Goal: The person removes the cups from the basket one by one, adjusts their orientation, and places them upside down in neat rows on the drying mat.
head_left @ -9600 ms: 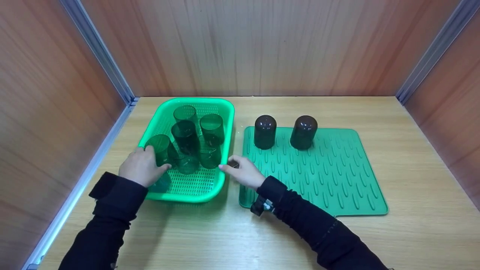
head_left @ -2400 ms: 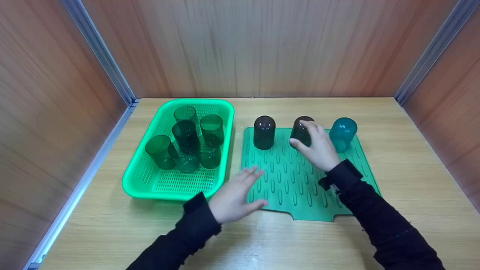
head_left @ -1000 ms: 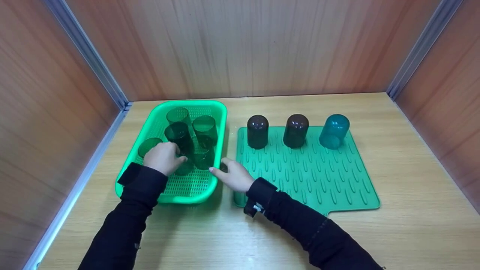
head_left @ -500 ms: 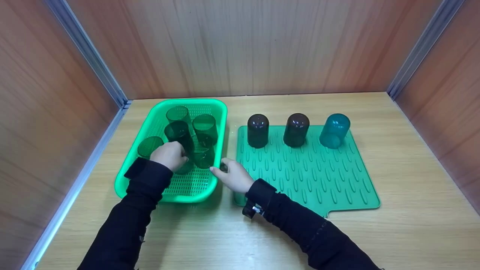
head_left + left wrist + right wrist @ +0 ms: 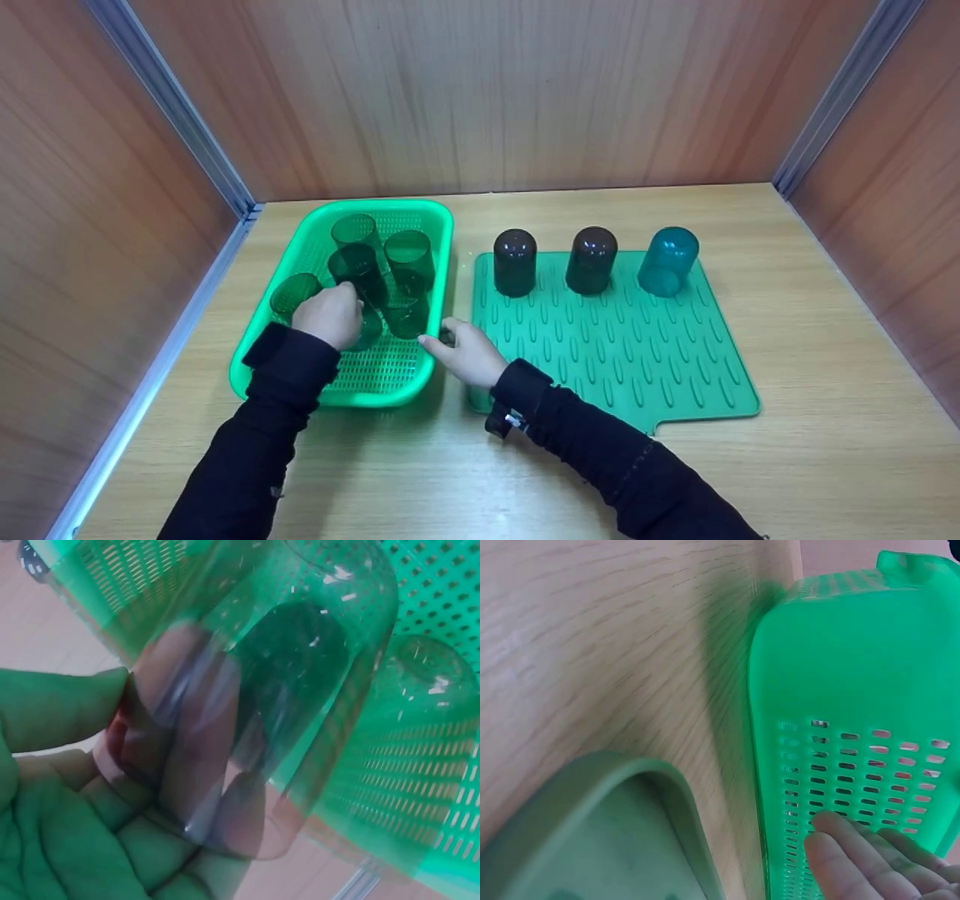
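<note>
Our left hand (image 5: 328, 316) grips green cup (image 5: 255, 690) in basket (image 5: 390, 379); right hand (image 5: 469, 351), fingers straight, touches basket wall.

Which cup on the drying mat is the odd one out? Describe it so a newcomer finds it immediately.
Start at the green ribbed mat lying to the right of the green basket. Three cups stand upside down in a row along its far edge. Take the one at the right end, the teal cup: it is a see-through blue-green, while its two neighbours are dark brown.

Wood-panelled walls (image 5: 480, 90), light wooden tabletop (image 5: 825, 300)
</note>
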The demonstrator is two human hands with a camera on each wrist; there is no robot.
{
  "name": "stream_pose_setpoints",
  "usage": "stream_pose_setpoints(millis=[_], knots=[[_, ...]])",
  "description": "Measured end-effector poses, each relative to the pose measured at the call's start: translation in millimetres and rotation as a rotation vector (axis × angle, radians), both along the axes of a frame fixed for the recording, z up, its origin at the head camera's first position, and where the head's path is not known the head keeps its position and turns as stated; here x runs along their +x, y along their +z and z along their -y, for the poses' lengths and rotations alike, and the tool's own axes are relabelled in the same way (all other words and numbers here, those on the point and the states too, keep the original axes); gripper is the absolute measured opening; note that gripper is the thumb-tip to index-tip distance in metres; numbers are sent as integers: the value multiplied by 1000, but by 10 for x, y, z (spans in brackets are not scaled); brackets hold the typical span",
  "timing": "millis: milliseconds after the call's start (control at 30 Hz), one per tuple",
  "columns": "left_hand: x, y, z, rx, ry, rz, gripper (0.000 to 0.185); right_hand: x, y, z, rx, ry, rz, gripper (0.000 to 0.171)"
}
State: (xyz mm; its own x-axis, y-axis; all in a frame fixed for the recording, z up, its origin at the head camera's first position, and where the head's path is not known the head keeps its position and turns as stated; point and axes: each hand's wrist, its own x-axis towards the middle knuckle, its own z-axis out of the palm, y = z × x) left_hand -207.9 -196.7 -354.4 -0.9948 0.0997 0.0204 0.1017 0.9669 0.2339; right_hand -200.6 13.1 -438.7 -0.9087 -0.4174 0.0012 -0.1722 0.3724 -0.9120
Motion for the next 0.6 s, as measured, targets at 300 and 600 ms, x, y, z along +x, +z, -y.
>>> stream_pose_setpoints(millis=[300, 600], knots=[[119, 125, -8, 32, 1, -233, 20, -1, -1, -4, -29, 1, 11, 25], [283, 249, -245, 87, -41, -559, 19, 5, -19, -4, -107, -2, 56, 30]])
